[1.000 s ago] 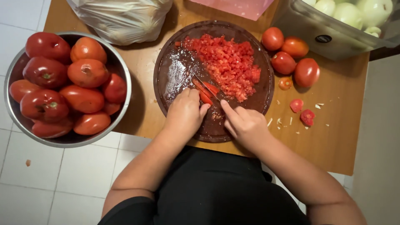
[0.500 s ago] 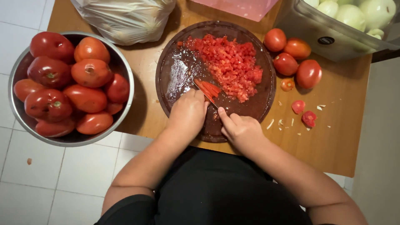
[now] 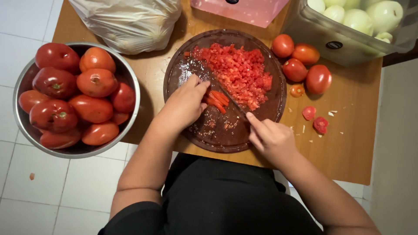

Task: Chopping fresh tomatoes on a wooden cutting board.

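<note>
Tomato strips [image 3: 216, 100] lie on the round dark cutting board [image 3: 204, 130], just left of its middle, a small bunch of red slivers side by side. Long axis of the bunch runs from upper left to lower right, roughly parallel to the knife blade [image 3: 228, 96] that rests against their right edge.

Left hand [image 3: 185, 103]: fingers curled, fingertips pressed on the left end of the strips, pinning them to the board. Grasping nothing; holding down. The strips sit directly right of these fingertips, touching.

Right hand [image 3: 272, 138]: clenched around the knife handle, index finger stretched forward along the spine. Blade points up and left from the hand, across the board, toward the strips. The strips lie up-left of this hand, apart from it by the blade's length.

Left hand is the nearer one by far; the right reaches the strips only through the blade.

Chopped tomato pile [image 3: 241, 74] fills the board's upper right, just beyond the blade. Steel bowl [image 3: 130, 82] of whole tomatoes stands off the table's left edge. Four whole tomatoes [image 3: 305, 69] sit right of the board on the wooden table [image 3: 348, 143].
</note>
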